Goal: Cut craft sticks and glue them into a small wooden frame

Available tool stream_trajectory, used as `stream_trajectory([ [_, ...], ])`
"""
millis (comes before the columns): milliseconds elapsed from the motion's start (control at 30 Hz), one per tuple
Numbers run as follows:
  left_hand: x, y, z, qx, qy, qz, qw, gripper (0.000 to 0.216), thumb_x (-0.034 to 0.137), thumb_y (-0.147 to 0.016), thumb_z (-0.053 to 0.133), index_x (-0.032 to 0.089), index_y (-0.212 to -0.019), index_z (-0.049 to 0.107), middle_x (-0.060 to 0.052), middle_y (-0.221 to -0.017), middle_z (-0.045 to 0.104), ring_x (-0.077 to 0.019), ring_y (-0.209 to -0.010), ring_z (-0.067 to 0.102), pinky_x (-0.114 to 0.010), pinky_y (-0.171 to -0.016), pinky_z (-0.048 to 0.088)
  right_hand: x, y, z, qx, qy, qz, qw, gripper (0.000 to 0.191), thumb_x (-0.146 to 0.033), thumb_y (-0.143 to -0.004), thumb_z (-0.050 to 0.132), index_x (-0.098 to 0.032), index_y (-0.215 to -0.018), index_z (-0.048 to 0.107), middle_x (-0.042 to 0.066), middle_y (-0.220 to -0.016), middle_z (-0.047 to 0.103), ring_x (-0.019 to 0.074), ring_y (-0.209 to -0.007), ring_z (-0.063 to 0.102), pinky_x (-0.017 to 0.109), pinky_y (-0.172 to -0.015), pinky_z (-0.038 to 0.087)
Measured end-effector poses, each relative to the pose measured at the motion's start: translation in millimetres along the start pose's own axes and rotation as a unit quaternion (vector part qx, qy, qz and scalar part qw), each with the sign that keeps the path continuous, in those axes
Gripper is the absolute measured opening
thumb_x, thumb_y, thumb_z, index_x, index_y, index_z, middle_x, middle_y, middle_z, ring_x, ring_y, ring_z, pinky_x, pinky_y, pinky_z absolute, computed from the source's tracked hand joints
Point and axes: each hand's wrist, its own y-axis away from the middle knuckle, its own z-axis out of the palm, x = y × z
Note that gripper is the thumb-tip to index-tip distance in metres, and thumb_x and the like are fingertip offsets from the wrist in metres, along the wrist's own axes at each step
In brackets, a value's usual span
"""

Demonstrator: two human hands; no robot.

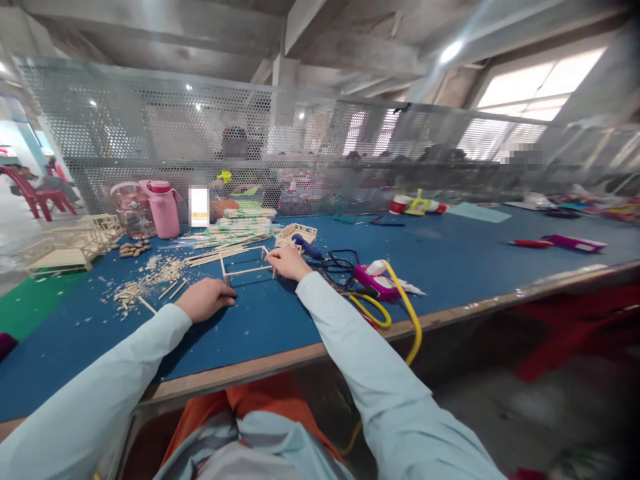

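A small frame of thin wooden sticks [249, 270] stands on the blue tabletop between my hands. My right hand [289, 262] pinches its right upper corner, thumb and fingers closed on the stick. Low at the frame's left leg, my left hand [207, 298] rests on the table with its fingers bent together; they touch the leg's foot, and part of the grip is hidden. Just beyond my right hand lies a blue glue gun [307, 246]. Behind it sits a finished-looking little stick tray [296, 233].
Loose sticks [173, 289] and wood crumbs [150, 280] lie left; wrapped sticks [235, 227] lie behind. A pink bottle [164, 210], peanuts [134, 249] and a stick model [65, 247] stand farther left. Right are a purple power strip [376, 283], yellow cable [407, 310] and red pen [531, 244].
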Motion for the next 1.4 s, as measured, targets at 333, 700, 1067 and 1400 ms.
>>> stream_trajectory([
  [333,6.7,14.4,-18.8,-0.103,0.017,-0.015,0.994,0.025,0.031,-0.076,0.044,0.02,-0.078,0.067,-0.004,-0.077,0.067,-0.0162,-0.071,0.059,-0.024,-0.065,0.043,-3.7,1.4,14.1,-0.02,-0.119,0.019,0.993,0.025,-0.014,-0.076,0.044,-0.013,-0.094,0.062,-0.004,-0.052,0.053,0.0073,-0.042,0.048,0.017,-0.048,0.039],
  [700,-36.9,30.4,-65.7,-0.142,-0.014,-0.186,0.972,0.026,0.035,-0.065,0.047,0.021,-0.065,0.068,-0.003,-0.064,0.067,-0.0189,-0.063,0.059,-0.024,-0.057,0.042,-2.8,-5.3,2.9,0.12,-0.039,0.021,0.992,0.034,-0.023,-0.087,0.032,-0.012,-0.11,0.055,0.011,-0.104,0.063,0.0167,-0.096,0.057,0.029,-0.088,0.04],
  [1067,-5.7,-53.6,-10.9,-0.021,-0.05,-0.216,0.975,0.065,0.05,-0.086,0.014,0.009,-0.134,0.026,-0.019,-0.146,0.013,-0.0319,-0.133,0.015,-0.06,-0.098,0.016,-24.5,-26.3,26.5,-0.127,0.113,0.015,0.985,0.058,-0.042,-0.089,0.025,-0.013,-0.139,0.021,0.011,-0.147,0.011,0.025,-0.135,0.009,0.052,-0.105,0.012],
  [1400,-8.6,-54.2,-7.8,-0.013,-0.069,-0.204,0.977,0.062,0.046,-0.086,0.016,0.007,-0.132,0.029,-0.022,-0.144,0.017,-0.0323,-0.132,0.017,-0.054,-0.099,0.022,-24.0,-26.0,28.7,-0.125,0.106,0.01,0.986,0.057,-0.038,-0.088,0.029,-0.011,-0.137,0.023,0.013,-0.146,0.011,0.0261,-0.134,0.012,0.053,-0.105,0.014],
])
